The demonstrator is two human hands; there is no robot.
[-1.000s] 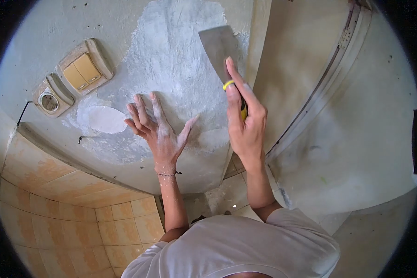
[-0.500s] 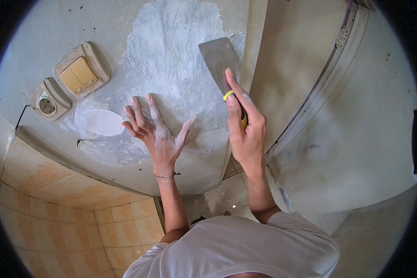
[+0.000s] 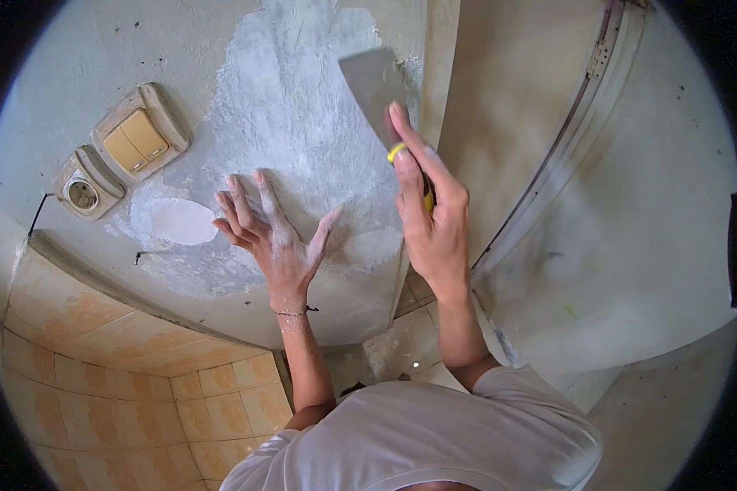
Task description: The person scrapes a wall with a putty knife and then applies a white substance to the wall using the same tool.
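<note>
My right hand [image 3: 438,217] is wrapped round the black and yellow handle of a putty knife [image 3: 375,86], its index finger stretched along the wide metal blade. The blade points up and lies over the right part of a scraped, whitish patch of wall [image 3: 291,98]; whether it touches the surface I cannot tell. Lower on the same wall [image 3: 344,303], my left hand [image 3: 282,250] rests with fingers spread, holding nothing. White dust covers its fingers and wrist. Beside its fingertips is a smooth pale oval spot [image 3: 184,221].
A double light switch [image 3: 137,139] and a socket [image 3: 82,193] sit on the wall at left. A short wire [image 3: 143,255] sticks out below them. Orange-beige tiles [image 3: 106,401] cover the lower left. A door frame [image 3: 565,123] stands at right.
My right hand has moved the putty knife a little up and to the left. My left hand stays spread in nearly the same place on the wall.
</note>
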